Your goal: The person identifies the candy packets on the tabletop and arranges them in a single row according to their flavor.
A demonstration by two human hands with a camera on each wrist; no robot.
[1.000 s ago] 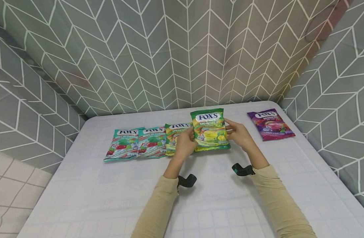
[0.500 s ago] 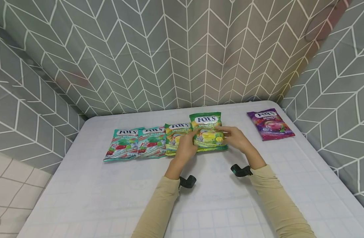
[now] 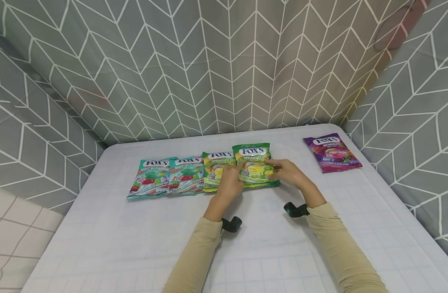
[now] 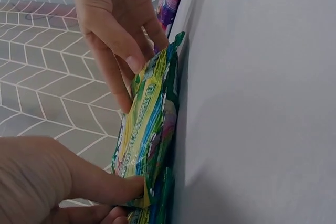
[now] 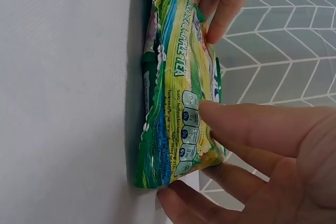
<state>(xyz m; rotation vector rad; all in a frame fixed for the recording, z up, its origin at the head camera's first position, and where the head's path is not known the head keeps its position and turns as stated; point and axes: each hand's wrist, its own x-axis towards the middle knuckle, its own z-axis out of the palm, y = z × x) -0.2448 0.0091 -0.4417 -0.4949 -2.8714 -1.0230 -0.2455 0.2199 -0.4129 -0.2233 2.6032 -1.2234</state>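
A green and yellow bag of Fox's Spring Tea candy (image 3: 254,170) lies at the right end of a row of bags. My left hand (image 3: 229,183) pinches its lower left edge, the thumb on the wrapper in the left wrist view. At its right side, my right hand (image 3: 291,174) holds the edge, thumb on the front and fingers around the side, as the right wrist view shows. A second Spring Tea bag (image 3: 213,167) lies just left, partly hidden by my left hand, its right edge overlapped by the held bag.
Two teal Mint Blossom bags (image 3: 150,177) continue the row leftward. A purple Berries bag (image 3: 333,154) lies apart at the table's back right. The white table (image 3: 143,240) meets grey patterned curtains (image 3: 224,73) at the back and sides.
The right-hand Spring Tea bag has come down and slightly left, onto the table against the row. My right hand has shifted from its side edge to over its front edge.
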